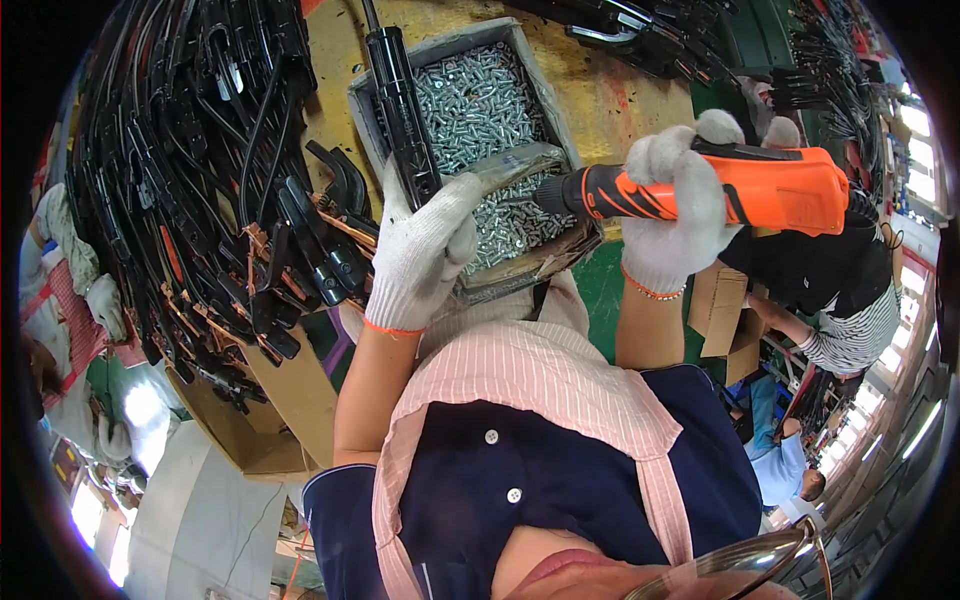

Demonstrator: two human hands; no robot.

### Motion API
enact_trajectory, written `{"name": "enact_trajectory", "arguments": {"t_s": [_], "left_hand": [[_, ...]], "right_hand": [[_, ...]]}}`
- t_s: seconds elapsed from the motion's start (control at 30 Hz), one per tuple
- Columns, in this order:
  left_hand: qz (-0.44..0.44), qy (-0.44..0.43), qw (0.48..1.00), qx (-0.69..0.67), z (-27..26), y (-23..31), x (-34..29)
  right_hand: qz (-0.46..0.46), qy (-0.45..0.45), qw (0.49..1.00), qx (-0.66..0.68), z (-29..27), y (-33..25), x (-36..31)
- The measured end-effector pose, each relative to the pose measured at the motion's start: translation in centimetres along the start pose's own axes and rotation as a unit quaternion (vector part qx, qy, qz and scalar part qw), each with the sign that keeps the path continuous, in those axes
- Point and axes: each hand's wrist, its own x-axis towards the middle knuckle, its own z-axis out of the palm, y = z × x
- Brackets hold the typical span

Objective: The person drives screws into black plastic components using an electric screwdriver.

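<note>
My left hand (425, 245), in a white knitted glove, is closed round the near end of a black tubular handle (402, 105). A cable comes out of the handle's far end, and the handle lies across the left side of a screw box (357, 100). Many small silver screws (475, 105) fill this worn, grey-edged box. My right hand (675, 205), also gloved, grips an orange and black power screwdriver (785, 190). The tool lies sideways with its black nose (555, 194) pointing left over the near part of the screws; its tip is hard to make out.
A large heap of black handles and cables (190, 150) with copper-coloured ends covers the left. Cardboard boxes (270, 430) stand below it and at the right. More black handles (650, 40) lie at the back of the yellow worktop (640, 100). Other people (850, 300) are at both sides.
</note>
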Motion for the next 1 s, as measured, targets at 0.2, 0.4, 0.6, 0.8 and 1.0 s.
{"name": "enact_trajectory", "arguments": {"t_s": [0.2,0.4,0.6,0.8,1.0], "left_hand": [[-0.029,0.021,0.999,-0.032,-0.2,-1.1,1.2],[-0.055,0.092,0.993,-0.058,0.6,-2.9,1.9],[-0.018,0.052,0.994,-0.099,0.7,-2.3,1.7],[-0.034,0.006,0.994,-0.101,-0.5,-2.9,1.9],[-0.057,0.051,0.994,-0.074,-0.1,-2.4,1.6]], "right_hand": [[-0.022,-0.02,0.999,0.015,-1.8,-2.6,2.3],[-0.022,0.032,0.996,0.08,-2.8,-3.1,3.5],[0.043,0.068,0.979,0.185,-1.7,-0.9,2.6],[0.013,0.047,0.988,0.144,-1.1,0.2,1.7],[-0.026,-0.075,0.991,0.105,-0.8,-1.0,1.0]]}}
